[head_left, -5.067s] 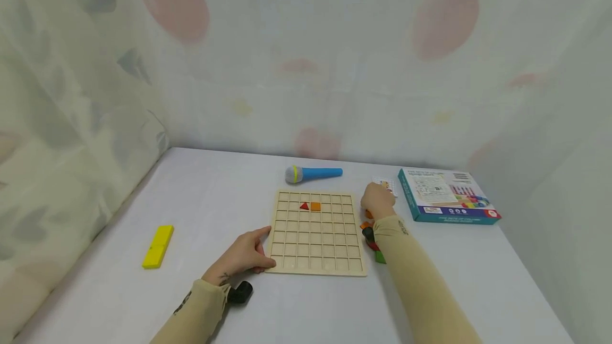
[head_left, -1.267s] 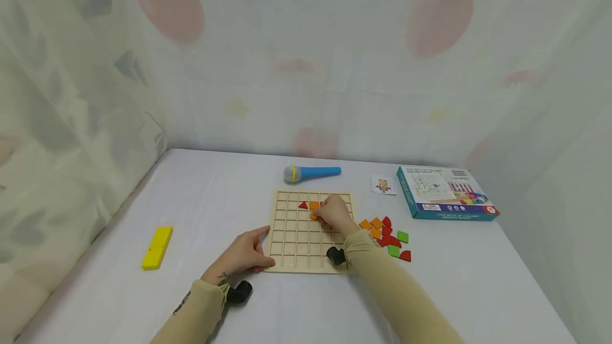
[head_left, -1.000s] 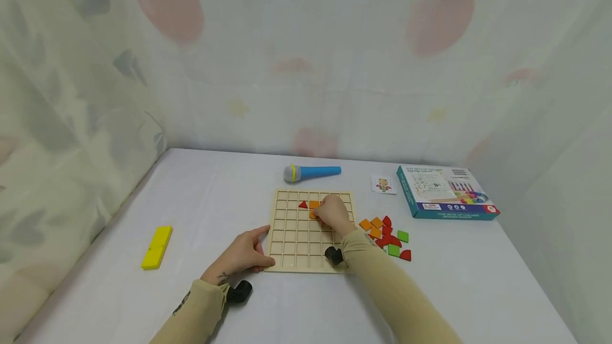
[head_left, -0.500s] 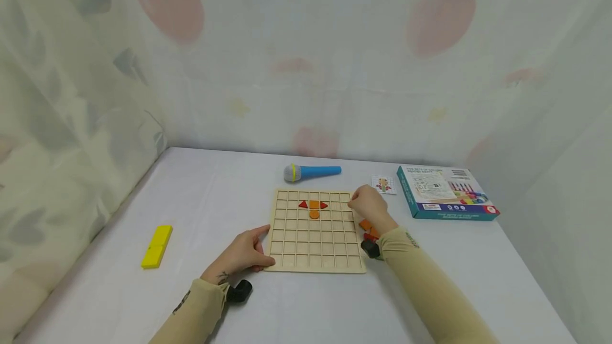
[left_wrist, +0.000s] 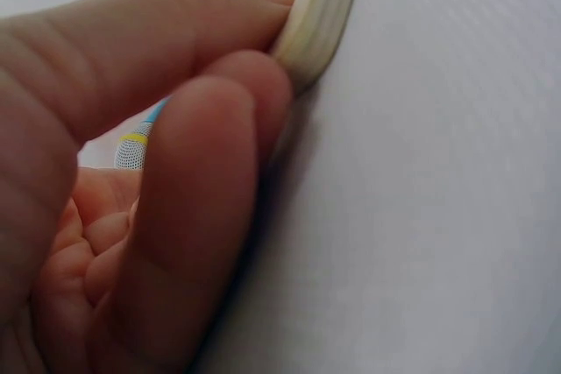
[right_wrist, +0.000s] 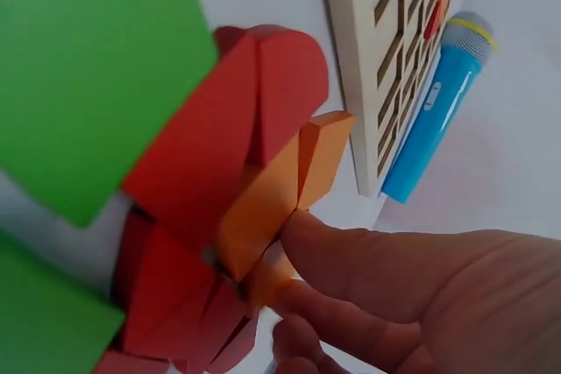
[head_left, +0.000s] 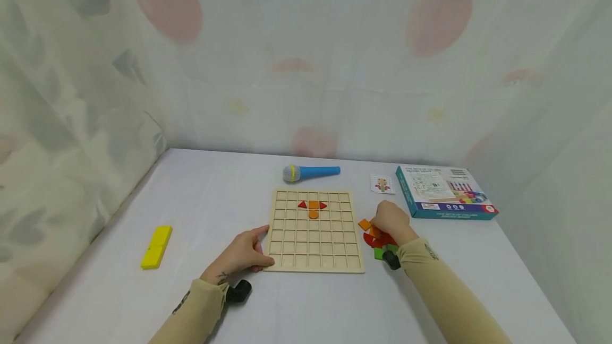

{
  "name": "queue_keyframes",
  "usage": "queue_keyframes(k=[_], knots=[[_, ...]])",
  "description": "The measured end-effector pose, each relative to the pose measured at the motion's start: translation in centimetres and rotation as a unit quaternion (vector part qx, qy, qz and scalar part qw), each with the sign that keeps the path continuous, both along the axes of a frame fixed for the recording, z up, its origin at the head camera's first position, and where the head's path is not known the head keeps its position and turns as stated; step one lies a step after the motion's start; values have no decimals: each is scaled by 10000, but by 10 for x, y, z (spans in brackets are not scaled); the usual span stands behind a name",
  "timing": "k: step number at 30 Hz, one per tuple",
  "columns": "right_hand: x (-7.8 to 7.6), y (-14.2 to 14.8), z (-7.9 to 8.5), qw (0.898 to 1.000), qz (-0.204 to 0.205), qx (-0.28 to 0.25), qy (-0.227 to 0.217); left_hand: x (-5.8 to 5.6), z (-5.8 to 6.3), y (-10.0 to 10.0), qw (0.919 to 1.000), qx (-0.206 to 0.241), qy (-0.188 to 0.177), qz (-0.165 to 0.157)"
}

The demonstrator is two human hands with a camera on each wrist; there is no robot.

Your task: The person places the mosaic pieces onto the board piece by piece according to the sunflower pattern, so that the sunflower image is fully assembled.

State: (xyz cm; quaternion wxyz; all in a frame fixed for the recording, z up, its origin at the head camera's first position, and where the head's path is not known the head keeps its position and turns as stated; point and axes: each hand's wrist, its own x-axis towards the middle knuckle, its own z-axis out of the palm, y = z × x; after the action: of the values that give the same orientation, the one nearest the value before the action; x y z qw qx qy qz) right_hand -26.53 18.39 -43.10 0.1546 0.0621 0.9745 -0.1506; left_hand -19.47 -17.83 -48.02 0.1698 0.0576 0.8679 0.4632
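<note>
A wooden grid board (head_left: 315,238) lies mid-table. On its upper rows sit an orange square (head_left: 313,204) between two red triangles and an orange round tile (head_left: 313,214) just below. My left hand (head_left: 241,251) holds the board's lower left edge, thumb at the corner and index finger farther up the side. Right of the board, my right hand (head_left: 393,221) reaches into a pile of orange, red and green tiles. In the right wrist view, thumb and index finger pinch a small orange tile (right_wrist: 270,279), partly hidden and blurred, beside other orange tiles and red tiles (right_wrist: 197,155).
A toy microphone (head_left: 315,172) lies behind the board. A pattern card (head_left: 382,184) and a game box (head_left: 445,193) are at the back right. Two yellow blocks (head_left: 156,247) sit end to end on the left. Green tiles (head_left: 379,253) lie at the pile's near side.
My right hand left an orange round tile on the board, uncovering the right red triangle, and moved right to the tile pile. My left hand has stayed at the board's edge.
</note>
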Motion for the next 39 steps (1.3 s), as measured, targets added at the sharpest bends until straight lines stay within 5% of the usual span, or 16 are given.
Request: queue_keyframes(k=[6, 10, 14, 18, 25, 31, 39], knots=[[-2, -2, 4, 9996, -8, -279, 25, -1, -1, 0, 10000, 41, 0, -27], [-8, -12, 16, 9965, 202, -651, 492, -1, -1, -2, 10000, 27, 26, -60], [-18, -39, 28, 9835, 780, -1293, 1000, 0, 0, -3, 10000, 60, 54, -53], [-25, -76, 29, 9678, 1373, -1864, 987, 1, 0, -3, 9999, 100, 66, -63], [-30, -125, 12, 9457, 2483, -1860, 972, 2, 2, -2, 9998, 152, 48, -131], [-32, -144, 1, 9471, 2710, -1493, 853, 2, 2, -3, 9997, 179, 59, -143], [-30, -150, -2, 9560, 2516, -1237, 864, 2, 2, -3, 9996, 203, 86, -189]])
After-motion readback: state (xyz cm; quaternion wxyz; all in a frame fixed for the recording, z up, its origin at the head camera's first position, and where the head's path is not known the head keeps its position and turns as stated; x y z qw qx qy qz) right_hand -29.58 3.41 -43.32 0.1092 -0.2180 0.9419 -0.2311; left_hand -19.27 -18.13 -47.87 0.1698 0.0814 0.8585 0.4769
